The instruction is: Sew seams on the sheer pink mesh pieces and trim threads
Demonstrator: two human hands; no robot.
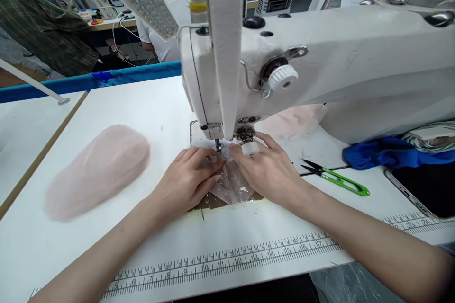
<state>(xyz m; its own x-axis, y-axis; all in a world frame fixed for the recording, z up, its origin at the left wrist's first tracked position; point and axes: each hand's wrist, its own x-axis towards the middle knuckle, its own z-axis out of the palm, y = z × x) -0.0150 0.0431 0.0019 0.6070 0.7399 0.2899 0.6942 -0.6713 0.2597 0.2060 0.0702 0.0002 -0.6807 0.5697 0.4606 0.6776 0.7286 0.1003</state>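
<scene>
Beneath a large white metal sewing machine, reaches in with bare left hand, bunched at the fingers, and bare right hand, loosely spread, too hidden to tell any pinch, seemingly to keep flat a translucent, whitish, crinkled sheet, lying between and under the fingertips, by the slim metal presser foot.

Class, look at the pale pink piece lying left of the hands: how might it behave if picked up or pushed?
The pale pink piece looks thin and sheer, so it would probably droop when lifted. Its faint edges, blending into the white tabletop, suggest it is light for its size. Spread out low, it seems likelier to wrinkle or slide than roll.
</scene>
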